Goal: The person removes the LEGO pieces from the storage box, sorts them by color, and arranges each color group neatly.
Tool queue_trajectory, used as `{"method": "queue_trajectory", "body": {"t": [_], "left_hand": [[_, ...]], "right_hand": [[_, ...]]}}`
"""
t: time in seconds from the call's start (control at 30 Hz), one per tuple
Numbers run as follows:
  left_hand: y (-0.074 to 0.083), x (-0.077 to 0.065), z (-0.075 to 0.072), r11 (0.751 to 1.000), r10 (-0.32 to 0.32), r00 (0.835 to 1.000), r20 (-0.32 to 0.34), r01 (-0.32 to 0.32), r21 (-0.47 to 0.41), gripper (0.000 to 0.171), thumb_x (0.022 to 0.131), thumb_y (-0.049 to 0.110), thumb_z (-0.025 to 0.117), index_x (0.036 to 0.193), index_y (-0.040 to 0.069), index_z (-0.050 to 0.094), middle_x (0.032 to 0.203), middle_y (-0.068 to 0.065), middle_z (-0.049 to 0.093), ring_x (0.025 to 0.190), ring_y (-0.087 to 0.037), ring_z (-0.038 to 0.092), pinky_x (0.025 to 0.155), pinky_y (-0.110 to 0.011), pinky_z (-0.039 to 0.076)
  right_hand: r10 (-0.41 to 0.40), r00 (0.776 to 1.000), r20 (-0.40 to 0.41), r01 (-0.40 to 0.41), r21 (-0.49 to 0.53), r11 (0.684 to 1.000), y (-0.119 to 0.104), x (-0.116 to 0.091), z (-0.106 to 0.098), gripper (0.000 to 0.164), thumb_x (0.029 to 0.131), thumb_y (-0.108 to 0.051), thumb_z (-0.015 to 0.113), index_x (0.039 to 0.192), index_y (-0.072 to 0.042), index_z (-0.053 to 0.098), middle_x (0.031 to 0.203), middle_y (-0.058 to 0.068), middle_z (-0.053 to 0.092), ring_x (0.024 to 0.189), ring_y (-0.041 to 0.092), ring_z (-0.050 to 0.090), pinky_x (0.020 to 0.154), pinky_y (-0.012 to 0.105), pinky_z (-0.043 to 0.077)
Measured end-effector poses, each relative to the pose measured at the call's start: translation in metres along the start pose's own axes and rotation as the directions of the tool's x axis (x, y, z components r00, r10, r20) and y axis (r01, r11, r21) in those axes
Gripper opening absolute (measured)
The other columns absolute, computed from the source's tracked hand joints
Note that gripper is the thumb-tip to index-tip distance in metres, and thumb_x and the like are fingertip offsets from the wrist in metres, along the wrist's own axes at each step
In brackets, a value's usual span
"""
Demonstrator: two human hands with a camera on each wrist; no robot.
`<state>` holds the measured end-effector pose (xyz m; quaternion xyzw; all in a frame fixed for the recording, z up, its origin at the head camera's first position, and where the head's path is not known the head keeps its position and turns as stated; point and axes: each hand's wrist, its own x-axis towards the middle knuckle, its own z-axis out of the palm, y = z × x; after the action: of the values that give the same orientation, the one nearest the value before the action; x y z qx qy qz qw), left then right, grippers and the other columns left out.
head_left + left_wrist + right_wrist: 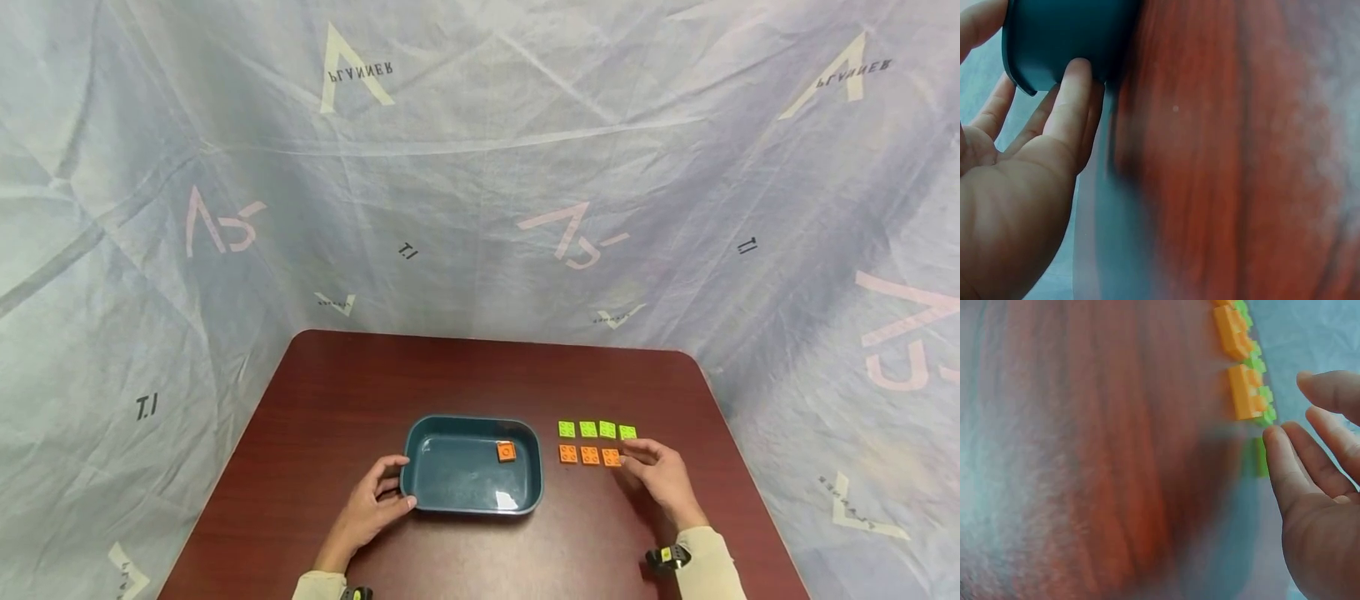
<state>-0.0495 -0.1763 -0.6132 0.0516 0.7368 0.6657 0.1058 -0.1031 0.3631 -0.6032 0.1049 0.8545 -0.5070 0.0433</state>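
Observation:
A dark teal tray (472, 510) sits on the table, with an orange toy brick (506, 452) inside toward its right end. My left hand (371, 504) touches the tray's left end, thumb at the near corner and fingers spread along the side; the left wrist view shows the thumb against the tray wall (1060, 37). Right of the tray lie three orange bricks (589, 456) in a row. Behind them is a row of several green bricks (588, 429). My right hand (663, 479) is beside the rightmost orange brick (611, 457), thumb and fingers apart, nothing held.
The dark red-brown wooden table (360, 375) has rounded far corners. Grey printed sheeting (480, 208) hangs behind it and along both sides. Each wrist wears a black band, as on the right wrist (667, 557).

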Motion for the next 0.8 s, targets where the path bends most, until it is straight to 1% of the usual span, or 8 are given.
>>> {"method": "queue_trajectory", "body": {"t": [0.07,0.17,0.23,0.3,0.43,0.53,0.67,0.8], "left_hand": [[0.001,0.000,0.000,1.000,0.000,1.000,-0.008,0.000,-0.001,0.065,0.092,0.007,0.083,0.149,0.010,0.052,0.150,-0.022,0.054,0.135,-0.047,0.057,0.094,-0.026,0.059],[0.001,0.000,0.000,1.000,-0.004,1.000,-0.019,0.004,0.000,0.066,0.091,0.006,0.084,0.148,0.010,0.052,0.150,-0.021,0.055,0.135,-0.046,0.058,0.094,-0.026,0.059],[0.001,0.000,0.000,1.000,-0.008,1.000,-0.022,0.008,-0.001,0.067,0.090,0.008,0.085,0.149,0.010,0.052,0.150,-0.020,0.055,0.135,-0.045,0.058,0.094,-0.026,0.059],[0.001,0.000,0.000,1.000,-0.010,1.000,-0.021,0.010,-0.001,0.068,0.090,0.010,0.085,0.149,0.010,0.052,0.150,-0.020,0.055,0.135,-0.045,0.058,0.094,-0.026,0.059],[0.002,0.000,0.001,1.000,-0.008,1.000,-0.019,0.008,-0.001,0.068,0.090,0.010,0.085,0.149,0.010,0.052,0.150,-0.020,0.054,0.135,-0.045,0.058,0.095,-0.027,0.059],[0.003,-0.001,0.002,1.000,-0.006,1.000,-0.021,0.006,-0.003,0.068,0.089,0.009,0.085,0.149,0.009,0.052,0.150,-0.021,0.054,0.135,-0.045,0.059,0.094,-0.027,0.059],[0.003,-0.001,0.003,1.000,-0.001,1.000,-0.024,0.001,-0.004,0.069,0.089,0.010,0.086,0.149,0.007,0.052,0.150,-0.021,0.055,0.134,-0.045,0.059,0.094,-0.027,0.059],[0.003,-0.001,0.002,1.000,0.001,1.000,-0.025,-0.001,0.008,0.069,0.089,0.011,0.086,0.149,0.008,0.052,0.150,-0.021,0.055,0.134,-0.045,0.060,0.094,-0.026,0.059]], "right_hand": [[-0.009,1.000,-0.011,0.009,-0.001,1.000,-0.005,-0.001,-0.001,0.044,0.097,-0.019,0.080,0.137,-0.005,0.068,0.134,0.021,0.072,0.116,0.025,0.074,0.082,0.020,0.060],[-0.019,1.000,-0.024,0.020,0.010,1.000,-0.014,-0.003,-0.002,0.044,0.096,-0.019,0.081,0.136,-0.005,0.069,0.134,0.020,0.072,0.112,0.016,0.074,0.082,0.018,0.059],[-0.027,0.999,-0.033,0.027,0.015,1.000,-0.021,-0.005,-0.001,0.044,0.096,-0.020,0.081,0.135,-0.005,0.069,0.133,0.020,0.072,0.110,0.013,0.074,0.081,0.018,0.058],[-0.034,0.999,-0.033,0.034,0.017,0.999,-0.028,-0.006,0.001,0.045,0.095,-0.021,0.082,0.135,-0.004,0.069,0.133,0.020,0.072,0.111,0.016,0.074,0.080,0.019,0.058],[-0.045,0.999,-0.021,0.045,0.018,0.999,-0.040,-0.009,0.007,0.048,0.096,-0.025,0.082,0.137,-0.004,0.068,0.136,0.020,0.071,0.122,0.031,0.071,0.081,0.018,0.057],[-0.051,0.999,-0.014,0.051,0.022,0.998,-0.045,-0.010,0.011,0.048,0.096,-0.026,0.082,0.137,-0.005,0.068,0.137,0.019,0.070,0.126,0.037,0.069,0.082,0.018,0.056],[-0.071,0.997,-0.012,0.071,0.022,0.997,-0.050,-0.011,0.018,0.044,0.096,-0.024,0.081,0.135,-0.006,0.070,0.134,0.019,0.071,0.123,0.035,0.071,0.082,0.019,0.057],[-0.084,0.996,0.001,0.084,0.047,0.995,-0.057,-0.015,0.026,0.041,0.096,-0.020,0.081,0.133,-0.006,0.071,0.131,0.019,0.073,0.115,0.024,0.075,0.082,0.020,0.059]]}}
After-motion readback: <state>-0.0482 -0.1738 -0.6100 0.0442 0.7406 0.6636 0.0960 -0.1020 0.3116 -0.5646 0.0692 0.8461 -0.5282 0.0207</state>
